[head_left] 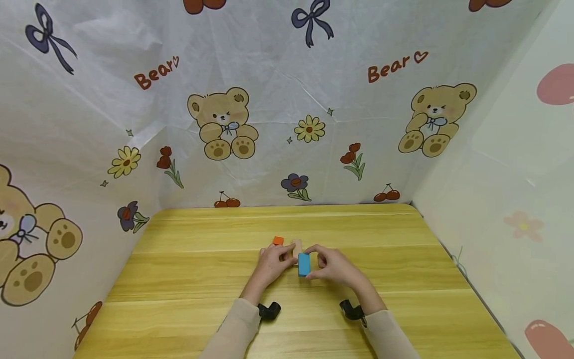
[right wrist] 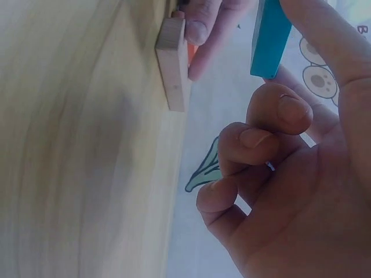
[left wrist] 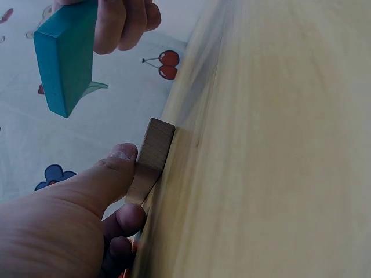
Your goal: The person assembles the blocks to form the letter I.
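Observation:
A blue rectangular block (head_left: 304, 265) is pinched between the thumb and index finger of my right hand (head_left: 334, 267); in the left wrist view the same blue block (left wrist: 66, 61) hangs above the tabletop. My left hand (head_left: 271, 264) pinches a plain wooden block (head_left: 297, 248) that lies on the table. The left thumb rests against that wooden block (left wrist: 155, 145), with the curled fingers just beside it. In the right wrist view the wooden block (right wrist: 172, 63) sits apart from the blue one. Just beyond the left fingers is an orange block (head_left: 278, 240), partly hidden by them.
The light wooden table (head_left: 202, 299) extends around both hands. A white cloth with printed bears (head_left: 269, 65) hangs behind the table's far edge, and a pale wall (head_left: 502, 199) stands at the right. Each wrist carries a black camera mount (head_left: 270, 311).

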### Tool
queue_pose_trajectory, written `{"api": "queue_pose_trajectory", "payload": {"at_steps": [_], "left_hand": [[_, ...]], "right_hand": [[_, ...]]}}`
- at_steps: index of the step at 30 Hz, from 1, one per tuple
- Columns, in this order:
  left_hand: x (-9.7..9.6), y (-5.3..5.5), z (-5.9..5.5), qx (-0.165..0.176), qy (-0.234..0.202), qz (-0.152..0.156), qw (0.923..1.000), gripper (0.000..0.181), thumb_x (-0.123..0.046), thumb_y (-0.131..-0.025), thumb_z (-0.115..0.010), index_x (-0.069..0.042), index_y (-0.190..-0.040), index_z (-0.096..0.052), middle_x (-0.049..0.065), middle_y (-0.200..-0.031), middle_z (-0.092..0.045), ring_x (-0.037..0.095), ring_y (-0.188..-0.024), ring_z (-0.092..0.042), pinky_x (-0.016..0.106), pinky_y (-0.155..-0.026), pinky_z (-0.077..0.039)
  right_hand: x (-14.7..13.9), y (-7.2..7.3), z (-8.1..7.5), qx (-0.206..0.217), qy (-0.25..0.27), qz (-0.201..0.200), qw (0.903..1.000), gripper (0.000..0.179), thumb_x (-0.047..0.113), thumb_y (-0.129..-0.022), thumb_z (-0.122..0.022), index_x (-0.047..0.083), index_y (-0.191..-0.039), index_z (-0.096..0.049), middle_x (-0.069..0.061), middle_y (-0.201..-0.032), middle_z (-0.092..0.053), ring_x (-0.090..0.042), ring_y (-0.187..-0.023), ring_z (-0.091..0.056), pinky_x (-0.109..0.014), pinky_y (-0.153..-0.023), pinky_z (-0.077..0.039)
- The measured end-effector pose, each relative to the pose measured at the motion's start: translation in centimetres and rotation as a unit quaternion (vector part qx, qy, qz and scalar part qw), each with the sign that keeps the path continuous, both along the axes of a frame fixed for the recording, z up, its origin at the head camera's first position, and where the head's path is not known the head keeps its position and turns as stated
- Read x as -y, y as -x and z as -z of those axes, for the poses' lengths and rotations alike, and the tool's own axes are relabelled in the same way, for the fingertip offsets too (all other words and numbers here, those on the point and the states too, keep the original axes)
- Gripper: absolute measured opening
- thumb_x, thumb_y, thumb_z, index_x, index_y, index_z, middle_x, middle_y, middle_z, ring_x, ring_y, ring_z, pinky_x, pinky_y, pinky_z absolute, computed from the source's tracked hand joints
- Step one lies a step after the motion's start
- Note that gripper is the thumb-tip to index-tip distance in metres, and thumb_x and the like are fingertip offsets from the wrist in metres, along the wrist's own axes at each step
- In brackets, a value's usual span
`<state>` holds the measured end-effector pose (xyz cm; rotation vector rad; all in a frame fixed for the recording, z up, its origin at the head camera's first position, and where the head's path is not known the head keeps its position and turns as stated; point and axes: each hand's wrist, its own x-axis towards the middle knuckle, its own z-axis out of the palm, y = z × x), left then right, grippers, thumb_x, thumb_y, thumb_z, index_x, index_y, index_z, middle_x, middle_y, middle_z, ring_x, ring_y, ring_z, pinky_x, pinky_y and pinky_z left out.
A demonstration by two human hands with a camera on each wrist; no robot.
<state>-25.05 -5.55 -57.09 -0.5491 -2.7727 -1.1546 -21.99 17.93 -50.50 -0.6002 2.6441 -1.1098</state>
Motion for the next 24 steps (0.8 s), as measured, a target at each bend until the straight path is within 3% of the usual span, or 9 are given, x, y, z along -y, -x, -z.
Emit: {"api": "queue_pose_trajectory", "payload": {"at_steps": [14, 24], "left_hand": [[-0.1, 0.2, 0.2, -0.003, 0.019, -0.006, 0.9998, 0.045, -0.037, -0.097, -0.078, -0.021, -0.139, -0.073, -0.01, -0.08, -0.064, 0.01, -0.08, -0.045, 0.035, -0.079, -0.023], [0.0, 0.3, 0.4, 0.0, 0.019, -0.002, 0.9998, 0.047, -0.039, -0.097, -0.077, -0.02, -0.14, -0.072, -0.01, -0.082, -0.064, 0.01, -0.081, -0.045, 0.035, -0.079, -0.023]], "right_hand": [[0.2, 0.2, 1.4, 0.02, -0.025, -0.013, 0.9994, 0.056, 0.039, -0.084, -0.091, 0.026, -0.133, -0.067, 0.005, -0.074, -0.049, -0.008, -0.063, -0.041, -0.023, -0.059, -0.034], [0.4, 0.2, 1.9, 0.019, -0.037, -0.026, 0.9988, 0.057, 0.035, -0.084, -0.091, 0.021, -0.134, -0.067, 0.004, -0.073, -0.053, -0.008, -0.061, -0.043, -0.023, -0.057, -0.035]]}}
